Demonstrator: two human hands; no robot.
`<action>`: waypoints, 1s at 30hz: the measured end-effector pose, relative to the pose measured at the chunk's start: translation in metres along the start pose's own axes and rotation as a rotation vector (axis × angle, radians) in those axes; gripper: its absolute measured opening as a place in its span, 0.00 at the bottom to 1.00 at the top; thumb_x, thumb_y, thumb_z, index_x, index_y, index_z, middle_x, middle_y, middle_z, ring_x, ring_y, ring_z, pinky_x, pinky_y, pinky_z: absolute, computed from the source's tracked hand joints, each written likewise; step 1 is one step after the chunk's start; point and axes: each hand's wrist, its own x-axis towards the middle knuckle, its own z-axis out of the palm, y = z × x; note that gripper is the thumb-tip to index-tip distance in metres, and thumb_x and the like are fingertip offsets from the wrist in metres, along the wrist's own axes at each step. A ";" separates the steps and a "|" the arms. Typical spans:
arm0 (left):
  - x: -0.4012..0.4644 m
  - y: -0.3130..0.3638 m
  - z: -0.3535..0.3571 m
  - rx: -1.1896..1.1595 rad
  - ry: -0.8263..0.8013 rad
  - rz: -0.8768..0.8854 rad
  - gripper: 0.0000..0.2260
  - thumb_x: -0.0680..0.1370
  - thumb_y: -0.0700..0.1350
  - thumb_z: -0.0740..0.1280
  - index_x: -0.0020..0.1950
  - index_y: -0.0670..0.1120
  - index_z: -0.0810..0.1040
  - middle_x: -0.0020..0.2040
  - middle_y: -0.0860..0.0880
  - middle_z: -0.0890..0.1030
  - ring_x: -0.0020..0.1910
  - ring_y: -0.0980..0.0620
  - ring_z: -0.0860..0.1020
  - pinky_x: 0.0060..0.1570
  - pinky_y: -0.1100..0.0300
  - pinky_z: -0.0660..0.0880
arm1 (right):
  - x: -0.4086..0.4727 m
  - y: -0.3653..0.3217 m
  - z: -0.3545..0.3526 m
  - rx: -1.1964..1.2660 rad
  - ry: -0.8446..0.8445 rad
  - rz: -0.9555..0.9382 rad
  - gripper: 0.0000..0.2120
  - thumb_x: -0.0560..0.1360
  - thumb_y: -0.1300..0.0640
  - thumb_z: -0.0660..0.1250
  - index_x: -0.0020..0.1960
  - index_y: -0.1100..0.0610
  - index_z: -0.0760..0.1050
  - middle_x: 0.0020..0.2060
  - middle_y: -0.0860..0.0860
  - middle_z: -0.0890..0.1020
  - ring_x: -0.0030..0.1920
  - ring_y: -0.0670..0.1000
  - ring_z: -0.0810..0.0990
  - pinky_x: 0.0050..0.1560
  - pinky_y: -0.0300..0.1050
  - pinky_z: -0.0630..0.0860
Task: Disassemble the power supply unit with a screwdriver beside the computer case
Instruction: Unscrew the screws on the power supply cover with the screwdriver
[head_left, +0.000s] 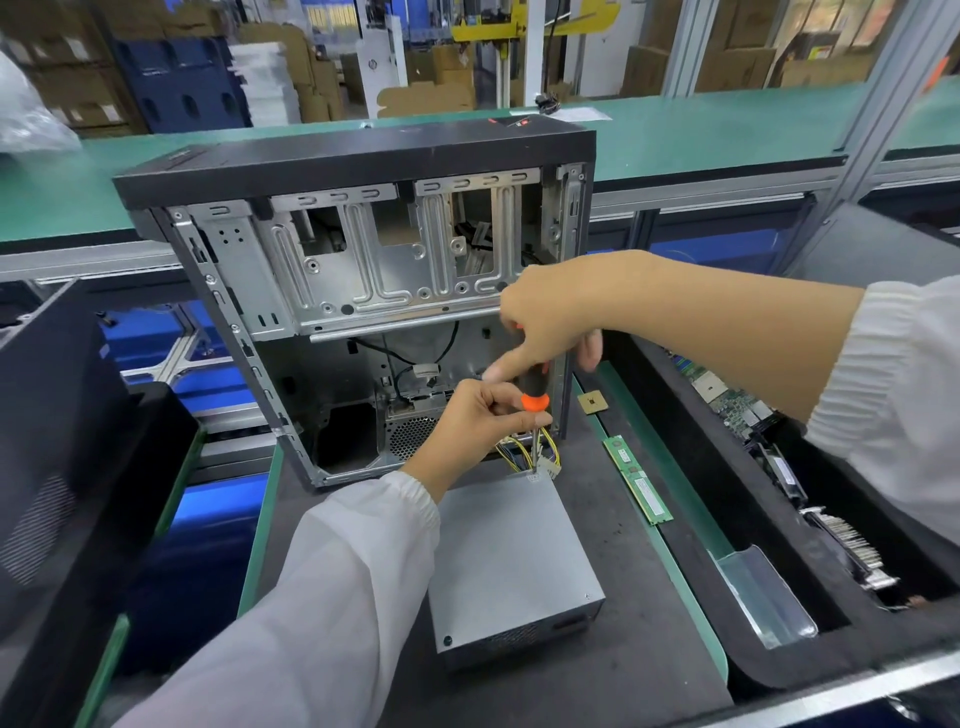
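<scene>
Head view, lower centre: keep screwdriver (535, 405) upright, right hand (545, 322) gripping handle, left hand (478, 415) pinching shaft, tip seated at far edge of power supply unit (511, 566) on table (623, 675) before computer case (363, 291).

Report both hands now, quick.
Left hand: pinches the screwdriver near its orange collar.
Right hand: grips the screwdriver handle from above.

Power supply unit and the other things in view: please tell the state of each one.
power supply unit: lying flat, lid closed
screwdriver: upright, tip on the unit's far edge
right hand: grips the handle
left hand: pinches the shaft
computer case: upright, side open
memory stick: lying flat
</scene>
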 end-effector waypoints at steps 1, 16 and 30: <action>0.001 0.000 0.001 -0.006 -0.014 -0.010 0.09 0.72 0.37 0.75 0.34 0.48 0.83 0.30 0.45 0.66 0.31 0.48 0.60 0.35 0.62 0.62 | 0.001 0.000 0.001 -0.001 0.002 0.035 0.28 0.77 0.37 0.60 0.42 0.63 0.73 0.25 0.56 0.82 0.27 0.54 0.83 0.34 0.43 0.81; -0.014 -0.044 0.001 0.407 -0.150 -0.135 0.06 0.72 0.44 0.77 0.46 0.44 0.87 0.44 0.46 0.85 0.46 0.43 0.81 0.50 0.47 0.77 | -0.001 -0.005 -0.002 -0.169 0.013 -0.203 0.13 0.70 0.68 0.69 0.52 0.55 0.78 0.53 0.52 0.80 0.49 0.53 0.76 0.34 0.39 0.69; -0.018 -0.046 0.008 0.627 -0.078 -0.036 0.05 0.73 0.49 0.74 0.44 0.48 0.86 0.43 0.54 0.84 0.37 0.57 0.75 0.42 0.59 0.72 | 0.003 -0.003 -0.002 -0.138 0.022 -0.020 0.11 0.80 0.52 0.62 0.44 0.59 0.72 0.34 0.53 0.78 0.30 0.52 0.78 0.34 0.42 0.75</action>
